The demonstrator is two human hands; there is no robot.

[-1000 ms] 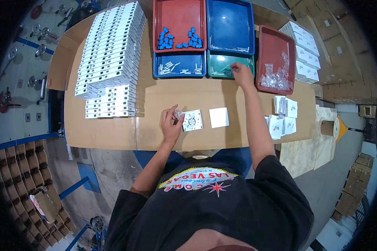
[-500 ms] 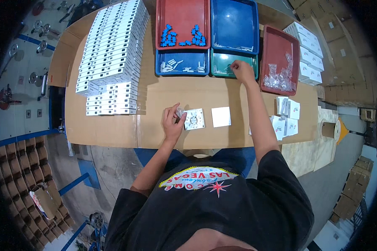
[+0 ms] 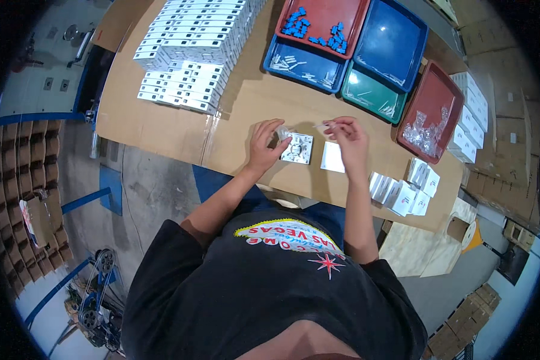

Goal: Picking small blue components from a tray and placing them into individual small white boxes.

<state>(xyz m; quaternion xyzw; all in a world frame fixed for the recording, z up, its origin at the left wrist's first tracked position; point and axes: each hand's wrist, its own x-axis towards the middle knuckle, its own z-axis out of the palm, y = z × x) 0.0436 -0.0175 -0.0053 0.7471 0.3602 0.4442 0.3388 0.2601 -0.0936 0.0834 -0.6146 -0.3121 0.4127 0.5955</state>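
Cardboard-covered tabletop (image 3: 162,120): big stack of white boxes (image 3: 192,48) looks finished, one open switch unit (image 3: 297,149) mid-assembly. Left hand (image 3: 264,144) pinches a small clear bag (image 3: 282,131), right hand (image 3: 347,135) pinches a small part (image 3: 321,126); fitting remains.

Workshop or small assembly and packing floor. Cardboard-covered workbench (image 3: 162,120) with stacked white boxes (image 3: 192,48) at far left and coloured parts trays (image 3: 318,24) at far right. Concrete floor, flattened cartons (image 3: 24,192) along the left wall.
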